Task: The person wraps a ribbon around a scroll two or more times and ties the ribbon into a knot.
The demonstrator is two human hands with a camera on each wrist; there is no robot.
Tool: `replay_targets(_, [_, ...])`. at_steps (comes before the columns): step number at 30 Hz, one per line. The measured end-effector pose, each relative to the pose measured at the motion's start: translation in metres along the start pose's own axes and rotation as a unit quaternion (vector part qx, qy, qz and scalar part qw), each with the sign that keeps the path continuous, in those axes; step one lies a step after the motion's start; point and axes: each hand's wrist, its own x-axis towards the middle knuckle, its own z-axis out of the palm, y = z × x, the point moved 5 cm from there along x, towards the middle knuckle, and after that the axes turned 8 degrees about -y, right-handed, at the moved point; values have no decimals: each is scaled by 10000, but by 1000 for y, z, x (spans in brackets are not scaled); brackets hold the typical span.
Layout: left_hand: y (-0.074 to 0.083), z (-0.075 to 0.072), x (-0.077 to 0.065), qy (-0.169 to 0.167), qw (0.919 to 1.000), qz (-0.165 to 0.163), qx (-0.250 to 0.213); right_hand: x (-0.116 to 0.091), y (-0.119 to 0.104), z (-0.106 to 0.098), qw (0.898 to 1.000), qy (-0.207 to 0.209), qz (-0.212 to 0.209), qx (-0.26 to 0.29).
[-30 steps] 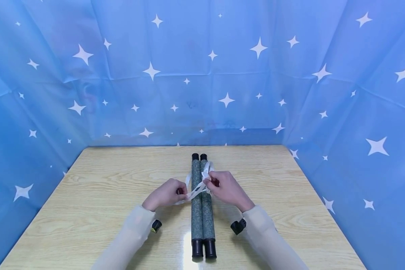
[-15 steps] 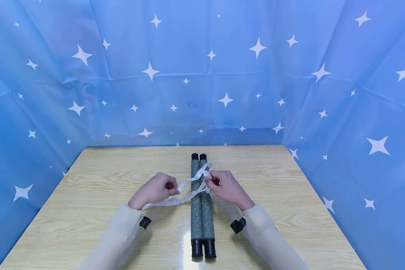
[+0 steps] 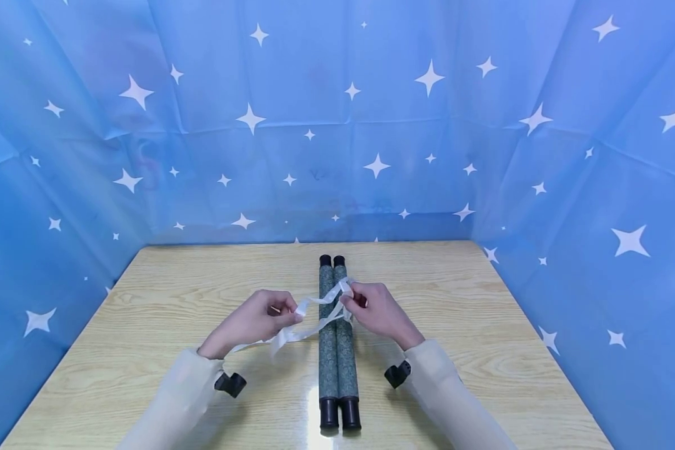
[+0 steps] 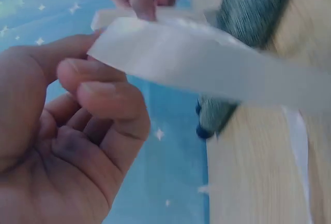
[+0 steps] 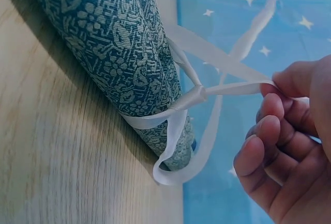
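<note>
Twin-rolled scroll [image 3: 341, 356] centred on the table [image 3: 455, 281], white ribbon [image 5: 194, 98] looped around it.
I note wide margins either side; the far end stops short of the back edge. Long axis runs near-to-far. Left hand [image 3: 257, 316] pinches ribbon; right hand [image 3: 379, 311] pinches ribbon beside the scroll.

1. Blue cloth [image 3: 304, 75] hangs as walls on the far, left and right sides.
2. White four-pointed stars [image 3: 251, 118] of mixed sizes dot it.
3. Creases [image 3: 292, 125] cross it, one running nearly level along the far side.
4. The table [image 3: 163, 300] shows pale wood grain; its far corners are rounded.
5. A white glare [image 3: 313, 431] shines near the middle of its near side.
</note>
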Motion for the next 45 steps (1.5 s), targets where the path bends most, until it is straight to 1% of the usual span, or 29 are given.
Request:
replay_targets(2, [4, 6, 0, -30, 9985, -74, -545, 1, 0, 0, 10000, 21, -25, 10])
replay_targets(4, [9, 12, 1, -50, 9946, -118, -1027, 1, 0, -1, 10000, 23, -71, 12])
replay_targets(6, [16, 18, 4, -43, 9903, -107, -1384, 1, 0, -1, 10000, 17, -86, 35])
replay_targets(10, [26, 31, 10, 50, 9776, 0, -2106, 1, 1, -2, 9999, 10, -20, 104])
replay_targets(14, [32, 46, 16, 195, 9661, 182, -2566, 1, 3, -2, 9998, 10, 94, 177])
replay_targets(17, [33, 59, 21, 227, 9575, 366, -2852, 2, 4, -2, 9998, 15, 83, 170])
replay_targets(20, [30, 73, 25, 221, 9498, 530, -3077, 3, 4, -2, 9999, 46, -16, 109])
replay_targets(21, [28, 77, 27, 212, 9479, 556, -3128, 3, 3, -2, 9999, 61, -45, 84])
replay_targets(23, [23, 85, 30, 183, 9484, 506, -3126, 3, 3, -2, 9999, 77, -68, 37])
replay_targets(24, [20, 89, 31, 163, 9501, 437, -3085, 3, 3, -2, 10000, 72, -53, 24])
replay_targets(25, [16, 92, 32, 146, 9542, 361, -2965, 3, 4, -2, 10000, 64, -5, 34])
replay_targets(26, [12, 95, 32, 135, 9609, 268, -2753, 3, 5, -2, 10000, 51, 35, 33])
replay_targets(27, [9, 97, 32, 134, 9705, 167, -2402, 2, 5, -2, 10000, 30, 84, 30])
replay_targets(29, [4, 99, 32, 188, 9896, 15, -1428, 2, 6, -2, 9998, -17, 192, 41])
replay_targets(30, [3, 98, 31, 265, 9960, -57, -850, 2, 6, -2, 9997, -41, 233, 28])
replay_targets(31, [2, 96, 29, 371, 9988, -124, -284, 2, 6, -2, 9996, -56, 259, 21])
replay_targets(32, [2, 93, 28, 490, 9983, -207, 223, 2, 6, -2, 9996, -66, 272, 10])
replay_targets(33, [1, 90, 26, 614, 9958, -308, 612, 2, 6, -2, 9996, -74, 288, -5])
replay_targets(34, [2, 86, 25, 740, 9927, -363, 885, 2, 5, -2, 9995, -80, 299, -6])
replay_targets(35, [2, 81, 24, 846, 9899, -417, 1059, 2, 5, -1, 9995, -83, 301, 2])
replay_targets(36, [3, 77, 23, 926, 9881, -478, 1131, 3, 4, -1, 9995, -78, 297, 10])
replay_targets(39, [6, 63, 23, 1131, 9864, -535, 1067, 3, 4, -1, 9996, -71, 285, 51])
replay_targets(42, [11, 52, 25, 1350, 9852, -486, 936, 3, 5, -1, 9996, -62, 255, 90])
replay_targets(45, [18, 44, 29, 1562, 9837, -385, 806, 3, 4, 0, 9998, -42, 198, 73])
